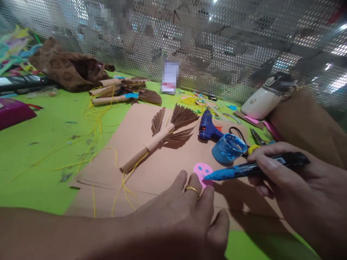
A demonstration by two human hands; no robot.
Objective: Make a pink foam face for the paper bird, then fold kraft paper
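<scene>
My right hand (292, 180) is closed around a black-and-blue marker (244, 169). Its blue tip meets a small pink paper circle (202, 169) with several blue dots on it. My left hand (187, 213), a gold ring on one finger, lies with fingers spread on the circle's lower edge, pressing it onto brown paper sheets (141, 119). Beyond that hand rests a rolled brown paper tube (148, 148) with pleated fans at its far end and yellow string (126, 187) hanging off it. A blue-stained cup (227, 150) stands just beyond the marker.
A blue glue gun (207, 126) lies behind the cup, near scissors (256, 139). More paper tubes (111, 99) and a patterned brown bag (73, 65) are at the back left. A white-and-black container (264, 97) leans at the right. A perforated metal screen (206, 43) borders the green table (54, 144).
</scene>
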